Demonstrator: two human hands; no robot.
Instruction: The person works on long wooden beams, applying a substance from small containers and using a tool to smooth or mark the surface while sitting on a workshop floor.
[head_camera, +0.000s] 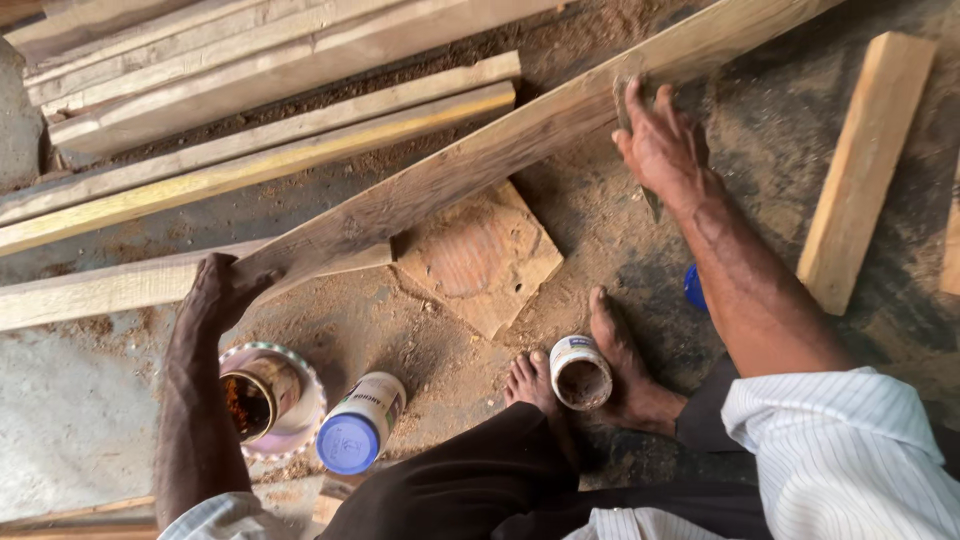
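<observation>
A long weathered wooden plank (480, 160) runs diagonally from lower left to upper right above the dusty floor. My left hand (218, 292) grips its near end. My right hand (662, 148) presses on the plank's edge further up, with a thin dark tool under the palm whose tip sticks out below the hand. Which kind of tool it is I cannot tell. My bare feet (615, 372) rest on the ground beneath, and my dark trousers and striped white sleeve fill the lower right.
An open tin (258, 400) with dark contents sits by my left forearm, beside a white bottle with a blue cap (358, 424). A small open pot (580, 372) lies between my feet. A flat stone slab (480, 258), stacked timbers (250, 60) and a short board (865, 165) surround me.
</observation>
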